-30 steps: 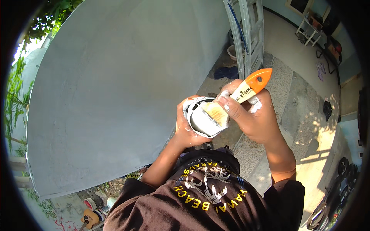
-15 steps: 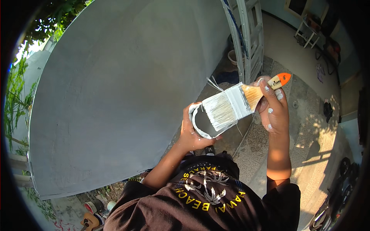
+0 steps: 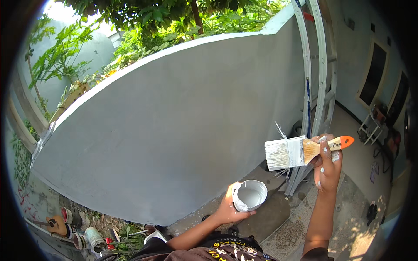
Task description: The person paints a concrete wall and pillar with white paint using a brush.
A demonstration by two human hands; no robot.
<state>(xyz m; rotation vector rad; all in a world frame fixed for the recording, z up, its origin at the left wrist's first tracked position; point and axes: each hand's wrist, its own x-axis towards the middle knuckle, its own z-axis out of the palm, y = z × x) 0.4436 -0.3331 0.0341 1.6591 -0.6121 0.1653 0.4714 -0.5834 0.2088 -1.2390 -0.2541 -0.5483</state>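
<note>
My left hand (image 3: 228,208) is wrapped round a small white paint cup (image 3: 250,195), its mouth facing up and its rim smeared with paint. Pale paint shows inside the cup. To the upper right, my right hand (image 3: 327,165) grips a wide paintbrush (image 3: 300,152) by its wooden handle, which ends in an orange tip. The brush lies nearly level, its white-coated bristles pointing left, with several stray bristles sticking out. It is apart from both the cup and the wall. White paint spots mark my right fingers.
A grey wall (image 3: 187,126) with a white top edge stretches across in front of me. An aluminium ladder (image 3: 320,69) stands at its right end. Paint-stained buckets (image 3: 93,237) and a guitar (image 3: 56,226) are at lower left. Green foliage (image 3: 156,17) rises behind the wall.
The brush has come away from over the cup, up and to the right, and turned more level. The view has tilted up, showing the wall's top edge and foliage.
</note>
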